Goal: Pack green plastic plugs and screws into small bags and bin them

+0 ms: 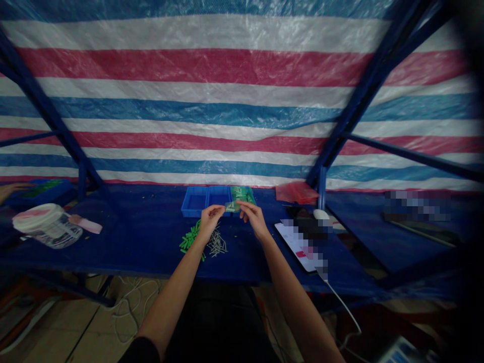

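Between my hands is a small clear packet (231, 207) with something greenish in it. My left hand (212, 217) pinches its left end, and my right hand (251, 214) has its fingertips on the right end. Below my left hand lie a pile of green plastic plugs (189, 239) and a pile of silvery screws (217, 244). Just behind my hands stand blue bins (194, 199); the rightmost one holds green packets (242, 193), partly hidden by my right hand.
A white bucket (49, 227) stands at the left, near another person's hand (13, 190) and a blue tray (45, 191). To the right are red bags (297, 192), a tablet (298, 247) with a cable, and a white mouse (320, 215). Blue posts rise on both sides.
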The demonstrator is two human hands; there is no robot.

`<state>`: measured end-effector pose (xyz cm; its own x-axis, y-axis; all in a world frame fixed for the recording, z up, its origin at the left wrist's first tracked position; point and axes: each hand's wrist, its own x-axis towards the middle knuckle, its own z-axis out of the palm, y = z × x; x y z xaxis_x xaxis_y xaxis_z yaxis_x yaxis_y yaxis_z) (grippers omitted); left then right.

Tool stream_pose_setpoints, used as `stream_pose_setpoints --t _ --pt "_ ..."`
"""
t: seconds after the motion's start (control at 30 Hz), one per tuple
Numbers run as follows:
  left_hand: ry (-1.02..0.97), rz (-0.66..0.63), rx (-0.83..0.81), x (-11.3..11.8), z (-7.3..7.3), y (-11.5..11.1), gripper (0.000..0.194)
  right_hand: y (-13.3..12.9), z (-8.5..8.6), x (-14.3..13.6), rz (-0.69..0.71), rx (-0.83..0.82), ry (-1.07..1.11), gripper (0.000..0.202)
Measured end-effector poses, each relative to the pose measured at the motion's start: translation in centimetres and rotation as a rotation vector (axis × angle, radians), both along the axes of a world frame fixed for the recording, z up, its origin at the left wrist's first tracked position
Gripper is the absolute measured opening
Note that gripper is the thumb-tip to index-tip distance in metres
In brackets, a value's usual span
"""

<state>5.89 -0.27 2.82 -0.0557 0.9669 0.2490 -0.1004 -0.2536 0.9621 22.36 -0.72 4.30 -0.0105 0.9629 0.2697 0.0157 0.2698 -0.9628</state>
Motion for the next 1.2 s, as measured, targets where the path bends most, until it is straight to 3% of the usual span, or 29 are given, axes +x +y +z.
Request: stream_pose_setpoints --t 0.3,0.57,0.9,1.2 --pt "0.115 -0.019 0.063 0.0 -1.3 0.8 0.029 0.8 -0.9 -0.1 -0.067 0.077 -0.034 0.045" --pt "0.143 -0.061 0.062 0.1 -1.0 0.6 0.03 1.3 -1.2 0.8 -0.309 0.15 -0.086 0.039" --pt "0.131 -0.073 0.043 0.0 -1.0 0.5 0.031 0.8 -0.9 2.4 -0.696 0.303 -0.451 0.031" --pt "0.137 -0.068 0.056 0.0 -1.0 0.4 0.03 0.3 -0.8 2.3 -0.749 0.293 -0.728 0.031"
